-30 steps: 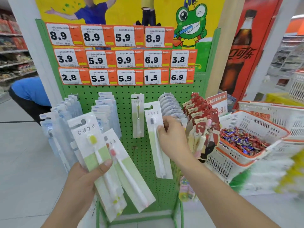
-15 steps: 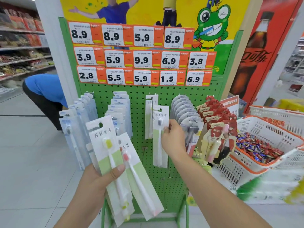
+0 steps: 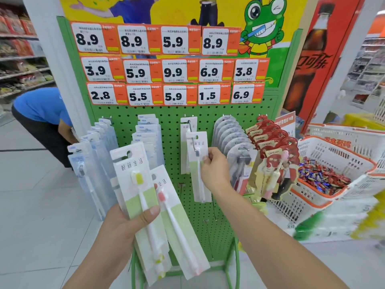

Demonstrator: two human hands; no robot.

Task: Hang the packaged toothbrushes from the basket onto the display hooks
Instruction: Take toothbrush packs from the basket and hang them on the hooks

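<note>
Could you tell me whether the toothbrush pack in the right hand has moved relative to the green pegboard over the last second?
Yes. The pack in the right hand went up and toward the pegboard; its hang hole now sits on the hook.

A supermarket: price tags [image 3: 173, 41] top a green pegboard rack [image 3: 170, 113] beside stocked shelves [image 3: 20, 59].

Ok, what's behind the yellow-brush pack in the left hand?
Behind the yellow-brush pack in the left hand, a pink-brush pack fans out, and other pack edges show below. How many packs are stacked there is hidden.
</note>
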